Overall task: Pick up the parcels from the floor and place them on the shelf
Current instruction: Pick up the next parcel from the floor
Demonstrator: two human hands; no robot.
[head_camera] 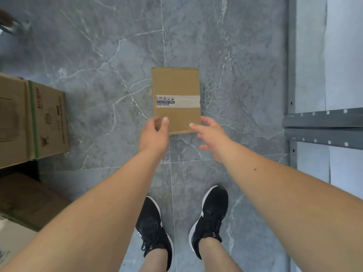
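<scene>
The parcel (176, 89) lies flat on the floor (98, 55), directly ahead of both your hands. Its long axis runs straight away from you, and the band of tape crosses it beyond your fingertips. Only its near short edge is at your hands.

Your left hand (154, 135) is the nearer one. Its thumb (165, 121) lies over the near-left corner and the fingers curve at the left side in a narrow span, but I cannot tell whether it presses the cardboard.

Your right hand (211, 137) is spread wide with straight fingers, just beside the near-right corner, and it holds nothing. I judge that this hand must close in from its side first, and then you lift.

The shelf (322, 122) stands to the right of your right hand, well apart.
</scene>
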